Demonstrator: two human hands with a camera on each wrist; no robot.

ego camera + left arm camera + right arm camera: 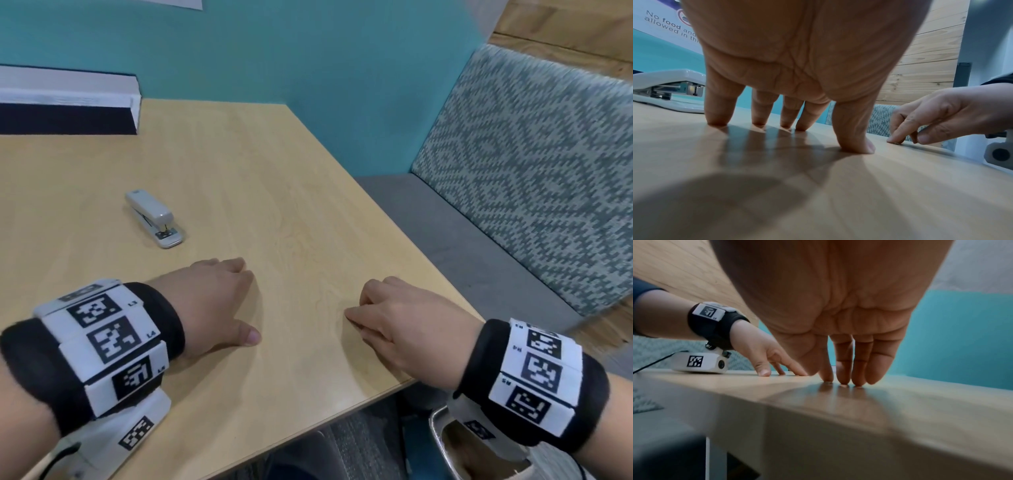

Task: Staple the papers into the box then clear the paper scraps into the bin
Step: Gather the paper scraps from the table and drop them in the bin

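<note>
Both wrists near me: left hand (209, 301) spread fingertips-down on table (274, 192), right hand (407, 322) fingertips-down beside its 3 o'clock edge; stapler (154, 219) at 11 o'clock.

wall sign (663, 24) — "No food", "allowed in", wristband tags (102, 329) — "L4"

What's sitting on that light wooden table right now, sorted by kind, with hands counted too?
Small grey-white stapler: 1
White box with dark inside: 1
Bare hands resting fingertips on the light wooden table: 2, left hand, right hand
Papers or scraps in view: 0
Total: 4
</note>
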